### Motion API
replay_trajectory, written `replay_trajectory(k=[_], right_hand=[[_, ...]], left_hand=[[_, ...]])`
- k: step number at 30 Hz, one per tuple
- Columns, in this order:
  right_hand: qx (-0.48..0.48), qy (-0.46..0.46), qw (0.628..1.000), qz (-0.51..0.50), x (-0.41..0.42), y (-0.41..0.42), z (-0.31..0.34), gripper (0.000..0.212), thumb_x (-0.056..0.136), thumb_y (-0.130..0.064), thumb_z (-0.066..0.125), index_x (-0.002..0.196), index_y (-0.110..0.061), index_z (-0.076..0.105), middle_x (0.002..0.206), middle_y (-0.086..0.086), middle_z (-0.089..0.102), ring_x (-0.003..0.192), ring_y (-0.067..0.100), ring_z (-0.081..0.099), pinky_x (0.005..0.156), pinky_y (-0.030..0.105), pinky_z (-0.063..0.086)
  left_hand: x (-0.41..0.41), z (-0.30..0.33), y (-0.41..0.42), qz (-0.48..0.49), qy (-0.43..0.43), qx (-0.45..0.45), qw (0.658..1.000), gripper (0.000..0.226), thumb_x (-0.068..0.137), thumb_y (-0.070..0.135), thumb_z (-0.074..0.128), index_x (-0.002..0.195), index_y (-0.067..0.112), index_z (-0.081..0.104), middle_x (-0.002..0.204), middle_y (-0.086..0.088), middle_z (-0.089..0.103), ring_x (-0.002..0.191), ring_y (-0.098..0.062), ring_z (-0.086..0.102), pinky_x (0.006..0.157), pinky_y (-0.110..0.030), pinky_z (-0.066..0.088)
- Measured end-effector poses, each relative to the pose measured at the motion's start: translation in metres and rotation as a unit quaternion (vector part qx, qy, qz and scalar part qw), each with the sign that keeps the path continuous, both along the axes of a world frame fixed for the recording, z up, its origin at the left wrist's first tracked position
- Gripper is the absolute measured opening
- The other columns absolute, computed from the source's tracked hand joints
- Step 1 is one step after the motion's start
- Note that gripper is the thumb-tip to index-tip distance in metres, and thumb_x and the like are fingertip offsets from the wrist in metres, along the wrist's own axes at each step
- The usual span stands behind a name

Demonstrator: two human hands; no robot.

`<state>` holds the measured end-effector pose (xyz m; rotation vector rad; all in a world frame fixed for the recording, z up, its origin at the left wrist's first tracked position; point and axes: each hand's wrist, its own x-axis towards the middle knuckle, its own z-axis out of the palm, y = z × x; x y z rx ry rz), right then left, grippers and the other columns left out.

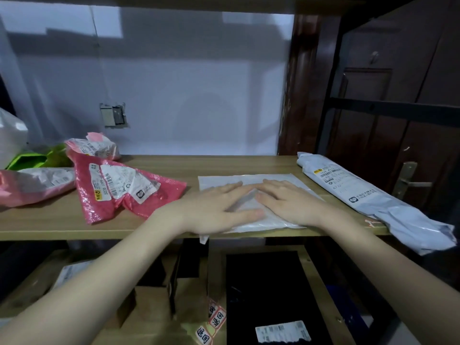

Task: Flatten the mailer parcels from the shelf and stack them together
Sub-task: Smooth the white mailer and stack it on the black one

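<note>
At far left of the frame, a pink mailer lies crumpled on the wooden shelf. Behind it sits a second pink mailer, bunched up, beside something green that is too blurred to identify. Just right of these, a third pink mailer lies creased with its label up. None of the three looks flattened yet.

At centre, a white mailer lies flat near the shelf's front edge, one corner hanging over it. The left hand and right hand both press on it, fingers straight and spread, fingertips nearly meeting.

At right, a long grey mailer lies rolled, its near end overhanging the shelf corner.

Judged from this, the work is early: one parcel being smoothed, four left, no stack begun. Bare shelf shows between the pink and white mailers, and behind the white one, giving room to slide parcels.
</note>
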<state>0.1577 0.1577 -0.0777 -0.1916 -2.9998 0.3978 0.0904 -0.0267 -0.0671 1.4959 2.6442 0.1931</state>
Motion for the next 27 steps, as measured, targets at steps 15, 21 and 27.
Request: replay_trajectory(k=[15, 21, 27], right_hand=[[-0.032, -0.010, 0.990, 0.139, 0.086, -0.008, -0.004, 0.098, 0.068, -0.076, 0.054, 0.145, -0.045, 0.001, 0.158, -0.012, 0.010, 0.145, 0.008, 0.003, 0.120, 0.044, 0.004], [0.096, -0.029, 0.986, 0.134, 0.115, -0.008, -0.014, 0.095, 0.079, -0.042, 0.064, 0.146, -0.043, -0.004, 0.159, -0.003, -0.007, 0.146, 0.014, -0.012, 0.117, 0.049, -0.008], [-0.203, 0.116, 0.958, 0.163, 0.158, -0.011, 0.008, 0.051, 0.091, -0.013, 0.051, 0.135, -0.036, 0.037, 0.137, -0.008, 0.044, 0.125, 0.008, 0.043, 0.098, 0.022, 0.038]], left_hand=[[0.066, -0.023, -0.021, -0.047, -0.025, 0.174, 0.983, 0.085, 0.068, 0.074, 0.054, 0.142, 0.043, 0.026, 0.147, 0.023, 0.030, 0.133, 0.007, 0.027, 0.115, -0.030, 0.020], [0.101, -0.022, -0.037, 0.000, -0.097, 0.355, 0.930, 0.039, 0.095, 0.051, 0.038, 0.131, 0.038, 0.039, 0.140, 0.015, 0.043, 0.129, 0.012, 0.033, 0.104, -0.003, 0.021], [0.097, -0.006, -0.054, 0.092, -0.165, 0.482, 0.856, 0.064, 0.074, 0.075, 0.010, 0.117, 0.046, 0.047, 0.128, 0.017, 0.048, 0.123, 0.001, 0.043, 0.113, -0.029, 0.026]])
